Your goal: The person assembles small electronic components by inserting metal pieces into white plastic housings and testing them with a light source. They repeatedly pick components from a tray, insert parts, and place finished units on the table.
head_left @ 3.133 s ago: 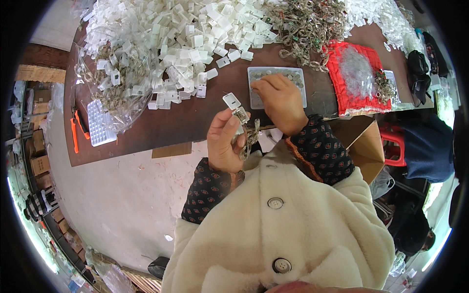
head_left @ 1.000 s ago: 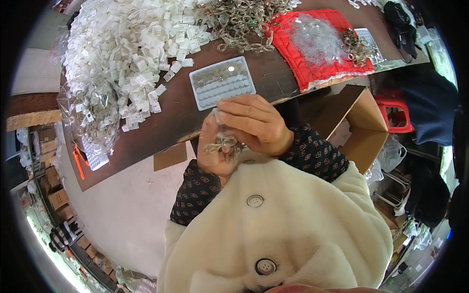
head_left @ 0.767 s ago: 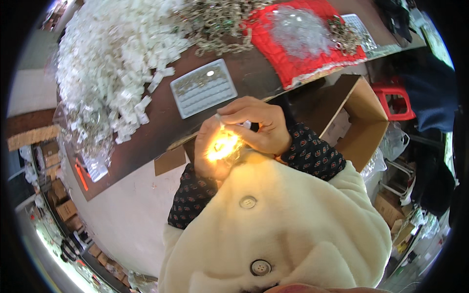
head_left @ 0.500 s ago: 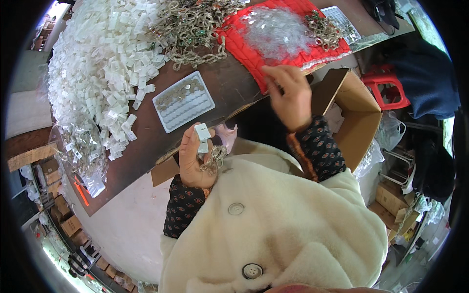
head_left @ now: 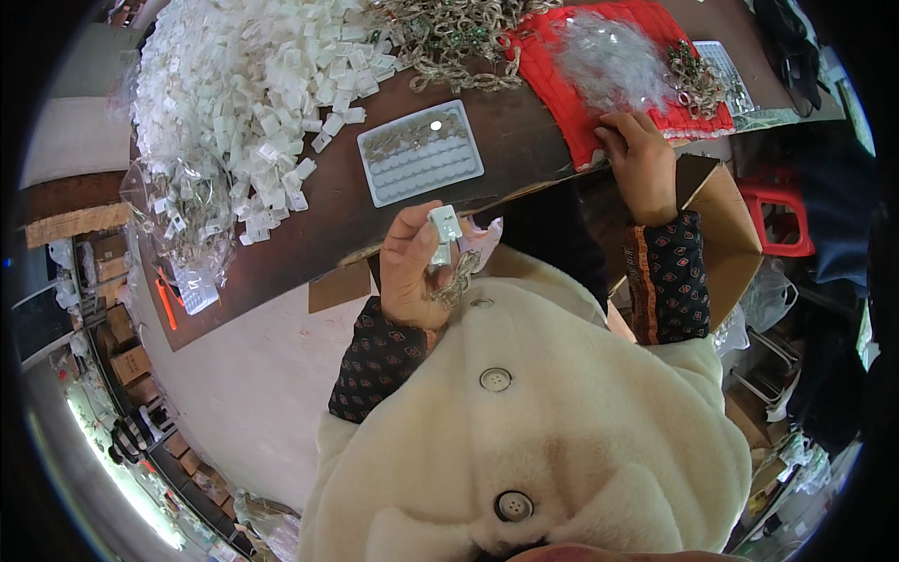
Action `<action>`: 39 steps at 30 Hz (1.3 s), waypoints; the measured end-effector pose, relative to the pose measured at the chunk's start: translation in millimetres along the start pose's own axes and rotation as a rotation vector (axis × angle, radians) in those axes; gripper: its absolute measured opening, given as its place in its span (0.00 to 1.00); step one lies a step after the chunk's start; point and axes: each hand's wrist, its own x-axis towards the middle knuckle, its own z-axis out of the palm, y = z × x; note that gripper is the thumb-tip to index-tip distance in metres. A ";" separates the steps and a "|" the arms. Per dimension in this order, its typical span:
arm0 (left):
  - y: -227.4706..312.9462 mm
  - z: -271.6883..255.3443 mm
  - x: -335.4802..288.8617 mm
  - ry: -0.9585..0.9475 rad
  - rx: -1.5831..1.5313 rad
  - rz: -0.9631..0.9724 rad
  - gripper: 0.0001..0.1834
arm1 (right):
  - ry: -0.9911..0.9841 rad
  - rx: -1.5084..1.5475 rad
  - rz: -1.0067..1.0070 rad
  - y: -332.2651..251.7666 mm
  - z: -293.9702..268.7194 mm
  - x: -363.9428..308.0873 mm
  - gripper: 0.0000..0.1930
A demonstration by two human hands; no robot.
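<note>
My left hand (head_left: 409, 265) is closed around small white plastic boxes (head_left: 445, 223), one above another, in front of my coat. A tangle of beige, metallic-looking chain (head_left: 456, 281) hangs from the same hand, against its palm. My right hand (head_left: 642, 167) reaches over the near edge of a red quilted cloth (head_left: 552, 98). Its fingers are bent toward the thumb, beside a heap of thin clear plastic bags (head_left: 613, 61). Whatever lies between those fingertips cannot be made out. Beyond my left hand, a white ridged tray (head_left: 426, 170) holds small round discs in its far rows.
Loose white boxes (head_left: 253, 103) form a large heap at the left of the brown table (head_left: 323, 225). More chains (head_left: 459, 42) lie at the back. Orange-handled scissors (head_left: 167, 298) rest near the left edge. An open cardboard box (head_left: 726, 220) and red stool (head_left: 782, 217) stand right.
The whole view has shifted, with the table sliding right and up. My right hand, blurred before, is now sharper and more bent at the cloth's edge. My left hand still holds boxes and chain.
</note>
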 end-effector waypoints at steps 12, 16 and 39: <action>4.2 -16.5 1.2 -0.039 -0.082 0.008 0.12 | 0.106 0.286 0.143 -39.6 -6.3 2.8 0.04; 4.8 -8.5 1.0 -0.037 -0.162 0.009 0.11 | -0.223 0.857 -0.057 -114.0 1.0 -16.9 0.05; 17.6 -23.3 -9.2 -0.049 -0.208 0.066 0.11 | -0.268 0.775 -0.258 -178.1 23.5 -22.6 0.03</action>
